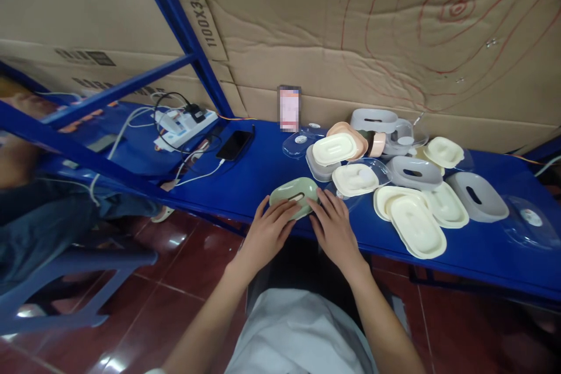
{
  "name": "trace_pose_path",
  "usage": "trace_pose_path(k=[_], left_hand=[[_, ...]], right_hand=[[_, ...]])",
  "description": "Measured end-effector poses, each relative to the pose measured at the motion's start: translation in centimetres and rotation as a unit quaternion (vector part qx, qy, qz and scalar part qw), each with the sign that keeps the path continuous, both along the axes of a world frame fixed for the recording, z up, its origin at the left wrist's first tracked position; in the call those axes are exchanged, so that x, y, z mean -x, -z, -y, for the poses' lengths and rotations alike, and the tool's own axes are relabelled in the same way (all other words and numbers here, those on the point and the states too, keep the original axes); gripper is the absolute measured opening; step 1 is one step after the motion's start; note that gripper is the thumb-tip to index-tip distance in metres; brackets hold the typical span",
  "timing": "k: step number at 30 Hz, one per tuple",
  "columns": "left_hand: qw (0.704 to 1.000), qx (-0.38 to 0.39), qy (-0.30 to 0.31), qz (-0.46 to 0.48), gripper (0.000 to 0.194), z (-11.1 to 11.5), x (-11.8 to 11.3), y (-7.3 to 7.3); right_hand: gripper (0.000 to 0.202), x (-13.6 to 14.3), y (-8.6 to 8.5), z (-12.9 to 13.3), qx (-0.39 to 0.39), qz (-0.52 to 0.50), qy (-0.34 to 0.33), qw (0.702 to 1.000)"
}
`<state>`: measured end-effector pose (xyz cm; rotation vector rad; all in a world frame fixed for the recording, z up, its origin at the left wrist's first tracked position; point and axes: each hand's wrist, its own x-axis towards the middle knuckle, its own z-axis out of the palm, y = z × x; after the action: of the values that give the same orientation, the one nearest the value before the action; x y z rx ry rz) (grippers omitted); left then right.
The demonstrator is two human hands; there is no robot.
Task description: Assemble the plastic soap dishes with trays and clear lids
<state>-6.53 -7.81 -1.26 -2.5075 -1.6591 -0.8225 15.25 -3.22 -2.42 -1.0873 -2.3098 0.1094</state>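
A green oval dish (pixel 294 188) with a slot in its middle lies at the front edge of the blue table (pixel 245 187). My left hand (pixel 274 225) is on its left front part, fingers reaching over the slot. At its right end my right hand (pixel 333 219) grips the rim, thumb and fingers bent. Just behind and to the right are a cream lid (pixel 334 149) resting on a grey dish (pixel 322 170), and another cream piece (pixel 355 180) beside clear plastic. Farther right lie cream trays (pixel 418 227) and grey slotted dishes (pixel 478 197).
A phone (pixel 234 145) with a white cable lies left of the dishes, near a power strip (pixel 186 131). An upright pixelated object (pixel 289 108) leans on the cardboard wall (pixel 307 29). A blue frame post (pixel 175 17) and another person's arm (pixel 17 158) are at the left.
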Motion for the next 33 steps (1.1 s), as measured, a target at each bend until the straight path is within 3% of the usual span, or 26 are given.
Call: trace_pose_path(k=[6, 10, 12, 15, 20, 23, 28, 30, 33], left_hand=[[0.999, -0.009, -0.009, 0.038, 0.034, 0.7, -0.3, 0.8], [0.992, -0.046, -0.060, 0.105, 0.012, 0.7, 1.2, 1.3], [0.987, -0.050, -0.076, 0.131, 0.011, 0.7, 2.1, 1.5], [0.985, -0.048, -0.060, 0.153, 0.010, 0.5, 2.8, 1.9], [0.986, -0.027, -0.009, 0.165, 0.012, 0.5, 2.3, 1.8], [0.986, -0.015, -0.016, 0.167, 0.011, 0.9, 2.0, 1.7], [0.987, 0.007, -0.039, 0.155, 0.012, 1.6, 2.2, 1.8], [0.988, 0.021, -0.024, 0.151, 0.015, 1.7, 2.4, 1.8], [0.986, 0.045, -0.002, 0.163, 0.017, 1.6, 2.2, 1.3]], right_hand=[[0.037, 0.0, -0.1, 0.1, -0.012, -0.008, 0.002, 1.000], [0.038, -0.8, -0.4, -0.1, -0.032, -0.058, 0.041, 0.997], [0.034, -1.3, -0.5, -0.2, -0.035, -0.067, 0.071, 0.995], [0.029, -1.9, -0.7, 0.0, -0.031, -0.037, 0.081, 0.996], [0.032, -2.5, -1.0, 1.3, -0.005, 0.037, 0.021, 0.999], [0.039, -3.6, -0.6, 2.5, -0.005, 0.041, 0.049, 0.998], [0.028, -6.5, 0.9, 4.0, -0.024, -0.049, 0.186, 0.981], [0.025, -7.3, 1.1, 4.1, -0.009, -0.095, 0.192, 0.977], [0.025, -7.8, 0.4, 4.0, 0.024, -0.155, 0.149, 0.976]])
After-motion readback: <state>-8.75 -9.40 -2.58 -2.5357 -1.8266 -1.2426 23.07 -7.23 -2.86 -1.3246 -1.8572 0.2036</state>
